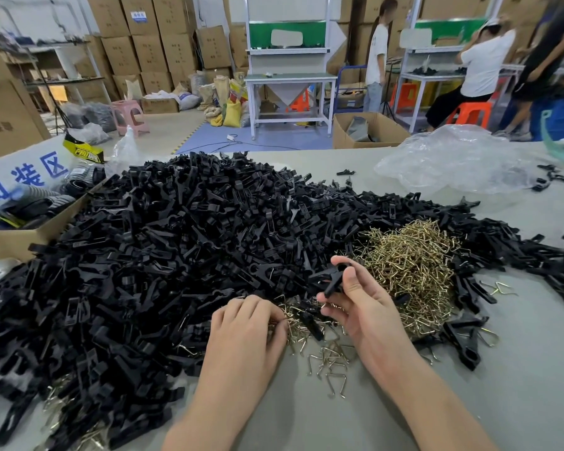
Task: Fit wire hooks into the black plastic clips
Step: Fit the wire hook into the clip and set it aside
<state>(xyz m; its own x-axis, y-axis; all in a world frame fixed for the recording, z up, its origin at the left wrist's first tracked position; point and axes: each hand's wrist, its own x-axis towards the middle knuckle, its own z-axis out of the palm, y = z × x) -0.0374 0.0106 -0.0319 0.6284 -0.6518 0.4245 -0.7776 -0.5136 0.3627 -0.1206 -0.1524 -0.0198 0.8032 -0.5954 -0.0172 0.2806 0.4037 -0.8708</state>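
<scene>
So the black clip (pixel 332 283) being worked on is up off the table, pinched in the right hand (pixel 362 307). The thumb is on the near side and the fingers are curled round the far side. It sits tilted, with its wider end up by the fingertips. It's just above the near edge of the big mess of parts, more or less centre of view.

The left hand (pixel 246 323) is down flat-ish right beside it, knuckles up. Its fingers are curled over with the tips buried in the loose wire hooks (pixel 331 358) scattered on the table in front of both hands. I can't tell if it actually has a hook pinched or is only resting on them, because the fingertips are hidden.

Right behind the right hand is the main heap of wire hooks (pixel 411 265), brassy coloured and all tangled together. Wrapping round that and spreading way off to the left is the pile of black clips (pixel 176 242), a huge pile running from the near left edge up to the middle of the table (pixel 518 369). The table is plain grey.

Off to the left, a cardboard box (pixel 17 239) butts against the clip pile, with dark stuff inside. At the far right there's a crumpled clear plastic bag (pixel 453 161) with a few stray clips next to it. Behind the table is a white workbench (pixel 288 79) and lots of stacked cartons.
</scene>
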